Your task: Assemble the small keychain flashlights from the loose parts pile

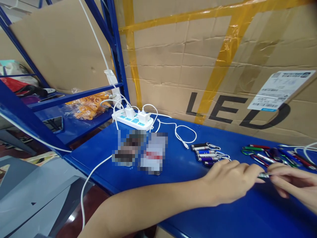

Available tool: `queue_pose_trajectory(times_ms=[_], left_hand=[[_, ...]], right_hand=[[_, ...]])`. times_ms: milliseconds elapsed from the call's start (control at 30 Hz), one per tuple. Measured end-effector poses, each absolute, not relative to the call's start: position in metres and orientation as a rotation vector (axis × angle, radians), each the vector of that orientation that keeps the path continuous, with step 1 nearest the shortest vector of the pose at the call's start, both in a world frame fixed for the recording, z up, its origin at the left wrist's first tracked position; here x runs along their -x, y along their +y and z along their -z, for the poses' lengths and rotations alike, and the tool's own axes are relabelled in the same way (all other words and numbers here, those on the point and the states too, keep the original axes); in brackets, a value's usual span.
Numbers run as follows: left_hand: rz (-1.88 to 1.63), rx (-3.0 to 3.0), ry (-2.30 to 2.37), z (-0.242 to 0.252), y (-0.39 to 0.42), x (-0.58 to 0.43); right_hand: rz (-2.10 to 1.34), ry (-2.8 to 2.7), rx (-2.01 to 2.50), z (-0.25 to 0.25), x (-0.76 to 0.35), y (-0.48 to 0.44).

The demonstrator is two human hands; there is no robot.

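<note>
"While the left hand (230, 181) and the right hand (292, 180) meet above the blue tabletop (235, 221), what have they got between them?"

"A small metallic barrel (264, 175), mostly hidden by the fingers. The left grasps one end, knuckles up; the right pinches the other between thumb and fingertips."

"What lies near them?"

"Just beyond the left hand, a row of mini flashlights with carabiner clips (206, 152), black, silver, blue and purple. Beyond the right, a loose heap of coloured barrels and clips (264, 158); I can't tell each piece apart."

"And further left?"

"Two phone-shaped slabs, one dark (130, 148) and one pale (153, 153), both pixelated. Past them, a white power strip (133, 123) carries two white chargers, with a thin cable (185, 145) looping toward the flashlights."

"Behind all that?"

"A big taped cardboard box (168, 72) marked LED. Left of the blue upright, a clear bag of orange plastic pieces (89, 105) rests on another blue shelf."
</note>
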State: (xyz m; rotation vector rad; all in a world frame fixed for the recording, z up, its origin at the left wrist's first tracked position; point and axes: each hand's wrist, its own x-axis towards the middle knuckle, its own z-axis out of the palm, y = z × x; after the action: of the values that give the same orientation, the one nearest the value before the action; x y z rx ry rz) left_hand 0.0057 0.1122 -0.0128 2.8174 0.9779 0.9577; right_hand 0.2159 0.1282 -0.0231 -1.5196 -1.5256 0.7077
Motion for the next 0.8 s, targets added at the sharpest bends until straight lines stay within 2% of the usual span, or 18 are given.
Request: queue_pose_trajectory(times_ms=[300, 800], left_hand=[[-1.070, -2.809, 0.898, 0.015, 0.114, -0.003], [-1.017, -2.854, 0.945, 0.011, 0.116, -0.004]], right_hand=[[-0.774, -1.643, 1.580, -0.001, -0.188, 0.120], [-0.992, -1.594, 1.552, -0.003, -0.179, 0.111]])
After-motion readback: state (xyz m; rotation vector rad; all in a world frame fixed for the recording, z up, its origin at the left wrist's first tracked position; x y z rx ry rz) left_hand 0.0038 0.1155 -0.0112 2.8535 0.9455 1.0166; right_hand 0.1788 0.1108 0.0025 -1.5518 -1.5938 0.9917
